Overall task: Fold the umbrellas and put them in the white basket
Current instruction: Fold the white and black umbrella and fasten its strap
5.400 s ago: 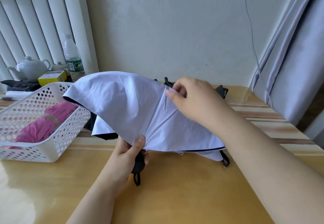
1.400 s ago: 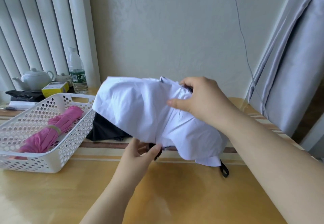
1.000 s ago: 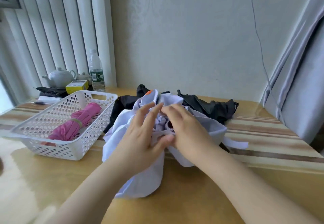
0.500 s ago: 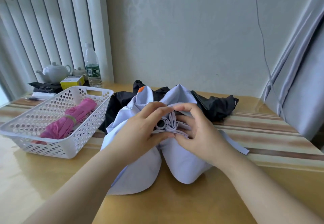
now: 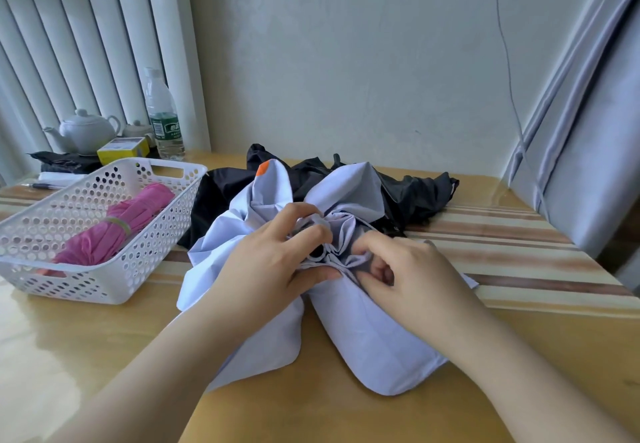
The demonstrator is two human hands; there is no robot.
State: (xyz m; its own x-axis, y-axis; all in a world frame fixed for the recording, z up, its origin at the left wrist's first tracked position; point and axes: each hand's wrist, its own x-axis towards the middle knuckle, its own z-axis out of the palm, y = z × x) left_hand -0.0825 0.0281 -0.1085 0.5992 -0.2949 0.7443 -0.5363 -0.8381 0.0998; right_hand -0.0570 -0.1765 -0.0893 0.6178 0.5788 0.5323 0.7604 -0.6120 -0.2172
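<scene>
Compared with half a second ago, the pale lilac fabric umbrella (image 5: 349, 324) is bunched tighter on the glossy wooden surface (image 5: 104, 338); its gathered pleats are now pinched by the left hand (image 5: 277, 262) and the right hand (image 5: 408, 276). Three umbrellas are counted: this one, one black crumpled umbrella (image 5: 415, 193) (behind it), and one folded pink umbrella (image 5: 114, 227) in the single white perforated plastic basket (image 5: 104, 283).

Soft, even daylight fills the room. Glare sheens the glossy table (image 5: 86, 356) at left. Wide-angle distortion bends the edges.
</scene>
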